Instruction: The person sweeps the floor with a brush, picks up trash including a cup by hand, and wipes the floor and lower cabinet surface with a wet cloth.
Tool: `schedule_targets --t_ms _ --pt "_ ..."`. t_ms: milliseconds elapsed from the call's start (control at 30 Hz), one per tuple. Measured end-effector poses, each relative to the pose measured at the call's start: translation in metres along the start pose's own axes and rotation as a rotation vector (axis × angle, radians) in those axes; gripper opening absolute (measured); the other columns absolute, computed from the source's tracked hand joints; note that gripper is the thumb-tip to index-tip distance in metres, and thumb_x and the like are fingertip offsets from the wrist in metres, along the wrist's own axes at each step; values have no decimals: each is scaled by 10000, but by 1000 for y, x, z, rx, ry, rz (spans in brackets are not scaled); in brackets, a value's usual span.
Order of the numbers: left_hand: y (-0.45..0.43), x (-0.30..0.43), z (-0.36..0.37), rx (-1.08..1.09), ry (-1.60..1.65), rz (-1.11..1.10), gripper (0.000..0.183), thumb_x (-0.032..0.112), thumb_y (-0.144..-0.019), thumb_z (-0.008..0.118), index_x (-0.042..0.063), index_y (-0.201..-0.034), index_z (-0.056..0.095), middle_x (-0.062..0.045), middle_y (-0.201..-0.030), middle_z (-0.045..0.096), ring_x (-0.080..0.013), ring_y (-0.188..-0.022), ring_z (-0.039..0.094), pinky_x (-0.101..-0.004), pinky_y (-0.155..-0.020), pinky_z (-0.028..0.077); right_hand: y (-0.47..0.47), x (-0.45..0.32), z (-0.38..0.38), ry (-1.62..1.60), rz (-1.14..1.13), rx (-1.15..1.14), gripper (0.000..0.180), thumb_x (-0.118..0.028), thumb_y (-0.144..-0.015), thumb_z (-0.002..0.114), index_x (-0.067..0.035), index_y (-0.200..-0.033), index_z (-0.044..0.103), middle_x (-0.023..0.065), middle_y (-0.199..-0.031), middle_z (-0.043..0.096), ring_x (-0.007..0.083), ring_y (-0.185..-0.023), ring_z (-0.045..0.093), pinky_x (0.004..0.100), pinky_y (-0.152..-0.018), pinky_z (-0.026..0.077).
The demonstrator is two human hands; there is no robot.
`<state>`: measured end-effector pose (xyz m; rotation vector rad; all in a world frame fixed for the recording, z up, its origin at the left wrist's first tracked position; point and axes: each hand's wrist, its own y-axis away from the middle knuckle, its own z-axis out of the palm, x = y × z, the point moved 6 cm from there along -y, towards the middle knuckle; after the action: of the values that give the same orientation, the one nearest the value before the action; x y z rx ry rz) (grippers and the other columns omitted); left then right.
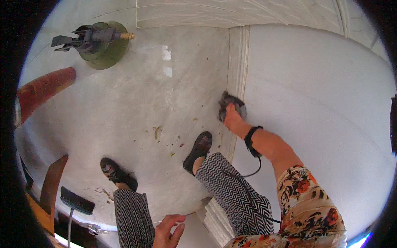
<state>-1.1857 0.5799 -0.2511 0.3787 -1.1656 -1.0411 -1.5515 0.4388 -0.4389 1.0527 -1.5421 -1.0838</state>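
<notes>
My right hand (232,118) presses a dark crumpled cloth (225,99) against the pale skirting board (238,65), low where the wall meets the floor. The cloth is blurred, and my fingers partly cover it. A black band with a cord circles my right wrist. Low in the view, my left hand (169,231) hangs in front of my patterned trousers, thumb and forefinger apart, with nothing visible between them. Loose brownish debris (157,131) lies scattered on the light floor (139,99) between and ahead of my dark shoes.
An olive-green rounded vessel (107,60) with dark fittings stands at upper left. Below it, a reddish-brown rounded object (46,90) juts in. A black-bristled broom (77,200) and a wooden panel (53,183) are at lower left. The white wall (310,102) rises at right.
</notes>
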Motion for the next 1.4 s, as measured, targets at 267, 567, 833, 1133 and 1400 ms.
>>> schedule_targets --t_ms 267,567,833,1133,1400 --pt "-11 -7 7 -16 -90 66 197 5 -779 554 26 -975 562 -112 -915 591 -195 -813 589 -279 -669 463 -24 71 11 -350 217 160 272 -216 -739 486 -12 -776 662 197 -957 588 356 -972 479 480 -864 338" --pt "-27 -8 4 36 -121 29 199 6 -786 548 23 -984 557 -118 -885 582 -188 -798 590 -272 -668 469 -42 108 -16 139 329 210 217 -187 -725 519 -74 -834 669 113 -937 613 315 -917 502 459 -804 337" --pt "-30 -31 17 -13 -174 -15 200 10 -784 550 26 -983 561 -115 -880 584 -196 -796 593 -274 -662 470 7 -117 50 -225 -88 -102 254 -228 -765 550 -79 -932 668 120 -1053 594 385 -1077 435 559 -930 249" --pt "-44 -19 9 -2 -205 29 211 6 -776 559 29 -985 557 -111 -882 588 -206 -799 598 -289 -684 471 -68 94 -28 -58 270 95 222 -240 -767 540 -138 -929 653 74 -971 599 286 -1002 498 472 -876 321" --pt "-43 -27 4 -18 -280 -28 211 0 -767 569 29 -976 561 -118 -866 593 -203 -794 602 -277 -664 467 -63 -84 56 49 -42 -78 298 -199 -777 541 -56 -1022 629 133 -1098 575 350 -1072 469 550 -911 308"
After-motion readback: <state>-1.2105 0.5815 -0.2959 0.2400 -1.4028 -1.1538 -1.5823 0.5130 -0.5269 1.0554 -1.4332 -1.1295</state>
